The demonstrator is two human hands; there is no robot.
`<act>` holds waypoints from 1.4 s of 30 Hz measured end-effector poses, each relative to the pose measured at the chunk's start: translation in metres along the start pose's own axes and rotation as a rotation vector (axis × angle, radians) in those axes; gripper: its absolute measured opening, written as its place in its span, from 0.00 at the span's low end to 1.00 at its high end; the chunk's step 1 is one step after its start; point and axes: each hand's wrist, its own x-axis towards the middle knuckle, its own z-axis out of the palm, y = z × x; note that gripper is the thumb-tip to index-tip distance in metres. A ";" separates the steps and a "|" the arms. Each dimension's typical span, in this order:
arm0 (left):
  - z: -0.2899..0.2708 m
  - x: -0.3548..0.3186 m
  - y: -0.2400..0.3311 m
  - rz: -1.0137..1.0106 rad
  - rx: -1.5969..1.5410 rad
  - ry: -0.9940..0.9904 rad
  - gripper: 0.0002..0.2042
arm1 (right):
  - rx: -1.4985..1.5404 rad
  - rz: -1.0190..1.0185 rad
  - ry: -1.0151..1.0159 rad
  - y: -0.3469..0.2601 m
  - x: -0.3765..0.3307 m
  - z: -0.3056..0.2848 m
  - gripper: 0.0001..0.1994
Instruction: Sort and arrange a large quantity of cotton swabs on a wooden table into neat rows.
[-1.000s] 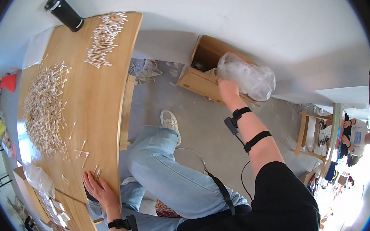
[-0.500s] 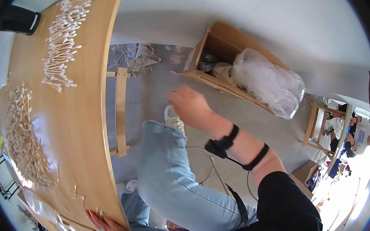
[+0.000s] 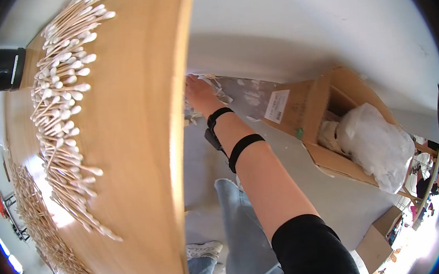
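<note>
My right hand reaches down past the table edge to the floor beside the wall. It is at the scraps and loose sticks lying there. The table edge covers part of its fingers, and whether it grips anything is not visible. Black straps and a small dark device sit on my right forearm. My left hand is out of view. On the wooden table lies a long row of cotton swabs, white tips mostly toward me. Beyond it spreads a heap of bare-looking sticks.
An open cardboard box with a clear plastic bag bulging out stands by the wall. A black container is at the table's far left. Another box sits lower right. My shoe is under the table edge.
My right hand has moved forward and left, from above my knee down to the floor litter. My left hand has left the view. The view has shifted closer to the swab row.
</note>
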 end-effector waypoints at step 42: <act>-0.004 -0.048 -0.060 0.164 0.120 -0.009 0.30 | 0.479 0.435 -0.282 -0.037 0.039 0.062 0.12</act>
